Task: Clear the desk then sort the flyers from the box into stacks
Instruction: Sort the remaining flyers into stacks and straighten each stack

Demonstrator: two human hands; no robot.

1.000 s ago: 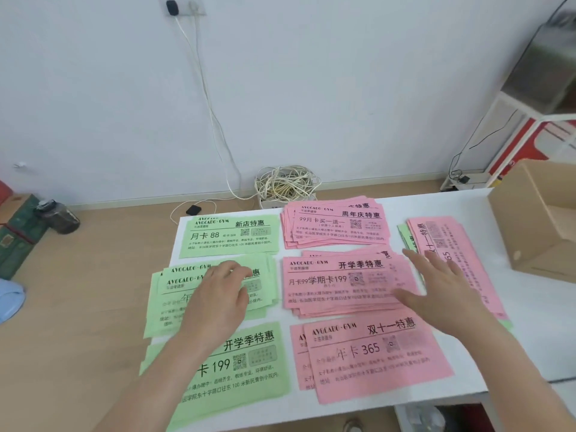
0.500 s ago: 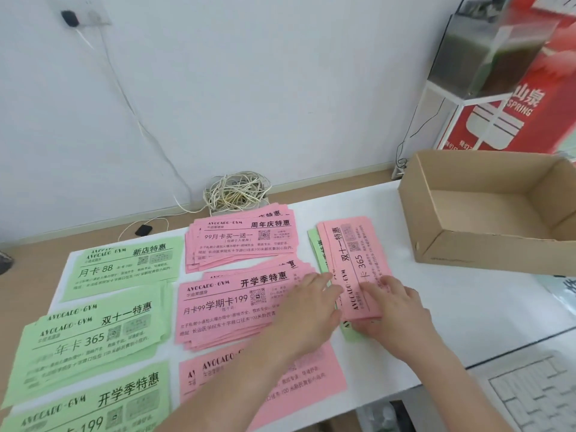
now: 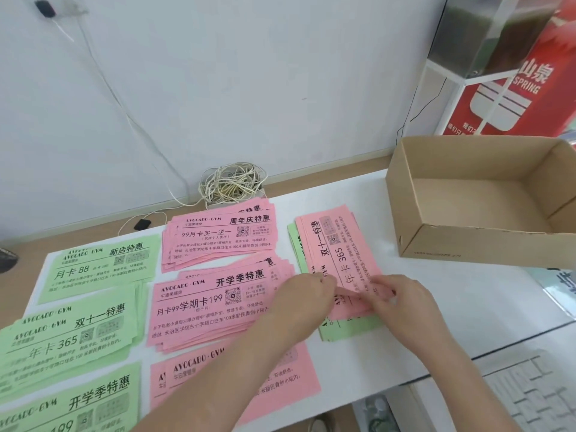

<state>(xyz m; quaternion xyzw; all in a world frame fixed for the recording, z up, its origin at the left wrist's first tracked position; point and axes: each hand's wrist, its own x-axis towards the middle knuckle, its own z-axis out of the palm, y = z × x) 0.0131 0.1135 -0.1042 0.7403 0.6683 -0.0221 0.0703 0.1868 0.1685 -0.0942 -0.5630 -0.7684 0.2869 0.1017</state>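
six stacks [image 3: 215, 235] are sorted, the box [image 3: 467, 244] emptied (seemingly); one mixed pile [image 3: 336, 241] is pinched by left hand [image 3: 302, 294] and right hand [image 3: 402, 300].

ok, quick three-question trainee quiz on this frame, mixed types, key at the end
1. True or false: the cardboard box holds flyers.
2. The left hand and right hand work at which pile? A) green 月卡88 stack B) sideways pile, pink on top C) pink 周年庆 stack
3. Fill in: under that pile's pink flyers lie ___ ones.
Key: 1 false; 2 B; 3 green.
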